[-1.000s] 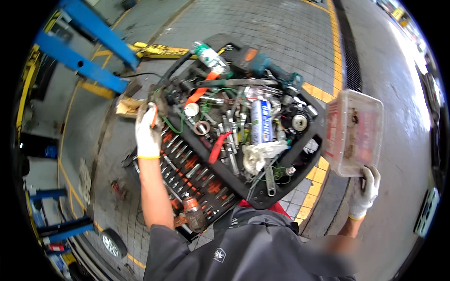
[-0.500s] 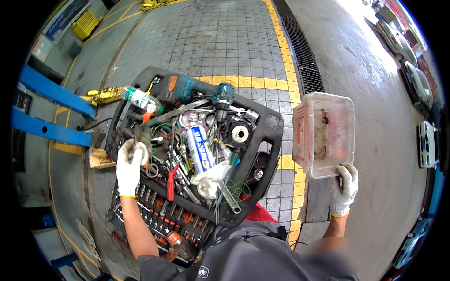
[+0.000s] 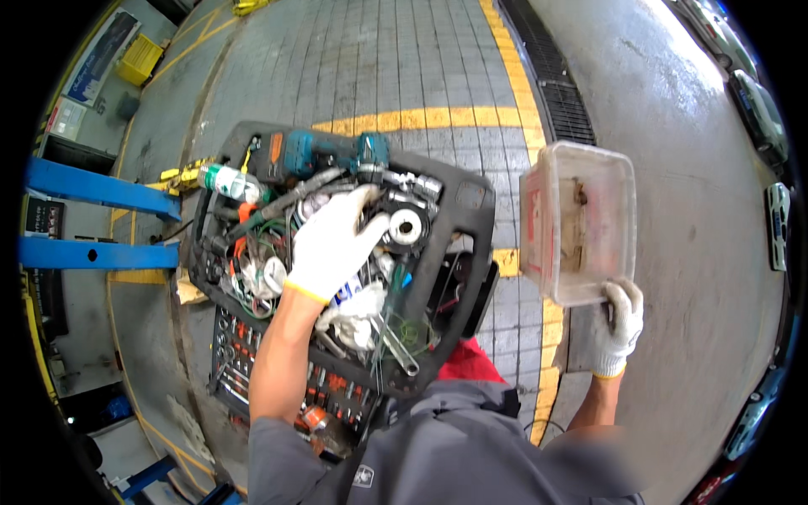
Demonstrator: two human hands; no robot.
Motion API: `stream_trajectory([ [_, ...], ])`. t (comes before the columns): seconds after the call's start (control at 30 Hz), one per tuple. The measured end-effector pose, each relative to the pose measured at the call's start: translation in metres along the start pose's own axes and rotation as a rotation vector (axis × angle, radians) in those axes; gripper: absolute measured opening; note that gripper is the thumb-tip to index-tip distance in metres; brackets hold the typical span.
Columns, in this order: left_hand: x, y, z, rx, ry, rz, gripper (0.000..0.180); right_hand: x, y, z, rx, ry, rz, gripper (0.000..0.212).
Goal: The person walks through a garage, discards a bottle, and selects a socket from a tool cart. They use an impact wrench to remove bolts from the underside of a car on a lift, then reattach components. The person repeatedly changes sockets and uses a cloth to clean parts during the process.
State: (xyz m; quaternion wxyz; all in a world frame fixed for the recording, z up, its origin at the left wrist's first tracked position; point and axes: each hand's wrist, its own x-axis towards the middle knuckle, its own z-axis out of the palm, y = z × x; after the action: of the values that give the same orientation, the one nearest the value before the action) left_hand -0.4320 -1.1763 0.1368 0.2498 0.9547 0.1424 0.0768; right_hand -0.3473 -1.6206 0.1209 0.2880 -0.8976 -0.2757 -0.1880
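Note:
My left hand (image 3: 330,246), in a white knitted glove, is over the middle of a cluttered black tool tray (image 3: 481,220). Its thumb and fingers are apart, beside a black roll with a white core (image 3: 406,226); nothing shows between them. Under the hand, a blue and white spray can (image 3: 346,293) is mostly hidden. A crumpled white glove or rag (image 3: 358,318) and a wrench (image 3: 396,347) lie nearer me. Off to the right, my gloved right hand (image 3: 621,324) grips the lower rim of a clear plastic box (image 3: 539,240), tilted, with brown residue inside.
A teal cordless drill (image 3: 332,153) and a green-labelled bottle (image 3: 231,182) lie along the tray's far side. Below the tray is a socket set (image 3: 240,358). Blue lift arms (image 3: 101,252) reach in from the left. A drain grate (image 3: 566,105) runs along the floor beyond the box.
My left hand has moved right and away from me, from the tray's left side to its middle, its fingers now spread. My right hand still grips the box, which has barely shifted.

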Motion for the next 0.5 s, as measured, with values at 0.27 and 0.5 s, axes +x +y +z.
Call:
stream_trajectory([
  [0.27,0.02,-0.019,0.006,0.066,-0.182,-0.06,0.039,-0.013,0.023,-0.006,0.025,0.028,0.012,0.046],
  [0.5,-0.003,-0.044,-0.055,0.129,-0.26,-0.15,0.041,-0.013,0.034,-0.002,0.052,0.033,0.026,0.045],
])
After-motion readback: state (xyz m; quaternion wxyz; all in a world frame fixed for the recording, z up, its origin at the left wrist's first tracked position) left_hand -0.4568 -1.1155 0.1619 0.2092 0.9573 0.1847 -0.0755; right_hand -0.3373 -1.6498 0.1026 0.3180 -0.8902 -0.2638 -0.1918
